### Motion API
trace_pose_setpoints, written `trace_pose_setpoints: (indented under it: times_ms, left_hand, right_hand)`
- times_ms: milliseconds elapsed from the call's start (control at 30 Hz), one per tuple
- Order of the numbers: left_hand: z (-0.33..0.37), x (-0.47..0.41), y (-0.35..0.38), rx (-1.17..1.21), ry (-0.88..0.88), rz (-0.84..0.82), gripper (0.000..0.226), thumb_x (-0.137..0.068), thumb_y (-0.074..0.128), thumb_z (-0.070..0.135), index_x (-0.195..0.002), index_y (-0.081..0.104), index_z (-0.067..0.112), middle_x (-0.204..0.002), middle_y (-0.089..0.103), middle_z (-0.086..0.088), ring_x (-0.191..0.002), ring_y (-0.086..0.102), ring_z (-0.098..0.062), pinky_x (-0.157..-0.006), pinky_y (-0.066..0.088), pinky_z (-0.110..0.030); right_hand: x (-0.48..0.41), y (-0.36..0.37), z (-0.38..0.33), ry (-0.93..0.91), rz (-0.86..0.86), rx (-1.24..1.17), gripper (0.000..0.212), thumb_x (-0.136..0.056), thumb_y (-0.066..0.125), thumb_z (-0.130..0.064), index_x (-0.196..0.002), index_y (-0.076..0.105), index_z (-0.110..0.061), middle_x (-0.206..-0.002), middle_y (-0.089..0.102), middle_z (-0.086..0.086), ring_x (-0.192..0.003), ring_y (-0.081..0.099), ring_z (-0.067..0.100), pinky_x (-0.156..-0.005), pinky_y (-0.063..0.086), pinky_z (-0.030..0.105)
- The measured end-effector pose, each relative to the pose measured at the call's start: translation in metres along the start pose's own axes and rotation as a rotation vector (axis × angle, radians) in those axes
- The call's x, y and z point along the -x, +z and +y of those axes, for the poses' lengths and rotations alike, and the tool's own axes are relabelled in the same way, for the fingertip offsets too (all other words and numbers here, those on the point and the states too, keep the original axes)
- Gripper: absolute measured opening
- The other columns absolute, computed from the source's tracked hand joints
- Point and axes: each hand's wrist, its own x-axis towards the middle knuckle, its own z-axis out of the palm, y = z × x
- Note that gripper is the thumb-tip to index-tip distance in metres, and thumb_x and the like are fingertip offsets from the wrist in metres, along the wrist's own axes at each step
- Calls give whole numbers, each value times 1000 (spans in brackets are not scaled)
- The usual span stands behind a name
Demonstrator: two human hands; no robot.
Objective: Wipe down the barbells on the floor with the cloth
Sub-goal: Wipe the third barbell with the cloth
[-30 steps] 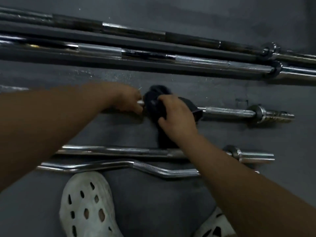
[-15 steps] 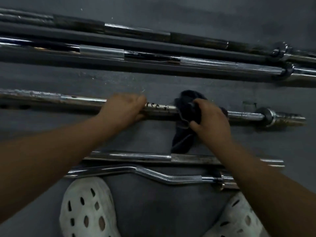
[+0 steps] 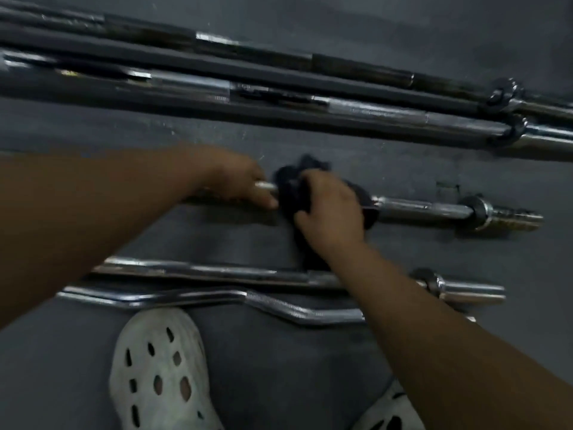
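Head view: five barbells lie roughly parallel on the dark floor (image 3: 403, 41); two long bars at the top, the far long bar (image 3: 279, 57) and the near long bar (image 3: 372, 111); a middle bar (image 3: 428, 209) under the hands; a short straight bar (image 3: 217, 271) and a curl bar (image 3: 279, 308) nearest the white shoe (image 3: 158, 367).

Left hand (image 3: 245, 181) has its fingers curled round the middle bar's shaft, steadying it; right hand (image 3: 328, 209) grips the dark cloth (image 3: 291, 187), bunched around the same shaft just beside the left hand; a tail of cloth hangs down toward the short straight bar.

Progress, as judged: wiping is under way on the middle bar, cloth partway along; the length from cloth to right collar shows bright; the left length is hidden under the forearm, so cannot tell its state. No hand or cloth is on the other four bars; whether any has been wiped cannot be told, since the frame is blurred; the far long bar looks dull and dark in patches. Likely much of the job is left.
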Motion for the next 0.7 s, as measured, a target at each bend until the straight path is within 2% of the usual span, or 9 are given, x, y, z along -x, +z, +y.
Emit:
trace_pose_setpoints:
  times_ms: [100, 167, 200, 267, 367, 433, 533, 633, 700]
  left_hand:
    - [-4, 5, 8, -194, -39, 234, 50, -86, 57, 67, -101, 58, 20, -95, 67, -4, -89, 65, -29, -69, 46, -33]
    - [-1, 20, 36, -401, 4, 546, 40, -90, 55, 59, -105, 54, 22, -103, 66, -7, -95, 64, -31, -66, 38, -32]
    - [2, 19, 41, -393, 8, 553, 38, -90, 56, 56, -105, 54, 22, -101, 66, -7, -94, 63, -32, -66, 36, -32]
    - [1, 9, 21, -249, -18, 299, 43, -86, 61, 61, -100, 59, 21, -91, 62, -2, -88, 63, -29, -68, 40, -31]
    - [-2, -2, -8, 26, -35, -47, 56, -73, 70, 67, -99, 66, 17, -89, 71, -5, -81, 67, -28, -73, 56, -40]
    - [-1, 6, 1, -142, -59, 138, 47, -83, 67, 58, -108, 62, 19, -101, 70, -8, -89, 67, -29, -67, 48, -35]
    - [5, 25, 40, -391, -6, 538, 32, -90, 60, 47, -107, 53, 21, -108, 66, -7, -97, 63, -31, -67, 38, -32]
    - [4, 10, 15, -122, -45, 178, 25, -89, 65, 43, -100, 60, 21, -86, 62, -3, -77, 61, -24, -63, 37, -28]
    - [4, -2, -1, 130, -84, -59, 20, -88, 69, 31, -97, 64, 14, -75, 61, -2, -64, 58, -19, -56, 45, -26]
  right_hand:
    - [-9, -20, 22, -138, -182, 14, 69, -72, 75, -22, -137, 52, -21, -132, 61, 6, -115, 59, 30, -95, 46, 36]
    - [3, -23, 61, 16, -55, 72, 71, -69, 79, -20, -136, 53, -17, -131, 61, 9, -117, 58, 32, -100, 43, 38]
    - [13, -18, 67, 108, 8, 81, 68, -69, 79, -18, -132, 55, -14, -127, 61, 11, -116, 57, 34, -102, 42, 39]
    - [10, 1, 46, 208, 120, 78, 55, -68, 74, -16, -121, 59, -12, -116, 64, 13, -108, 58, 35, -97, 44, 42]
    - [-5, 2, 5, -26, -20, 24, 56, -68, 73, -18, -123, 59, -15, -117, 64, 12, -105, 59, 35, -91, 47, 41]
    - [-8, -11, 21, -171, -156, 15, 69, -69, 77, -19, -134, 54, -18, -130, 61, 9, -113, 58, 33, -97, 45, 39]
    - [13, -9, 71, 66, 28, 83, 71, -66, 79, -14, -132, 55, -12, -129, 60, 13, -116, 56, 35, -104, 42, 42]
    - [10, 13, 26, 196, 147, 66, 51, -66, 67, -15, -117, 63, -13, -113, 65, 13, -103, 59, 36, -94, 47, 46]
    - [2, 10, -10, -39, 29, -14, 54, -65, 70, -13, -119, 63, -14, -115, 66, 12, -103, 60, 35, -93, 48, 44]
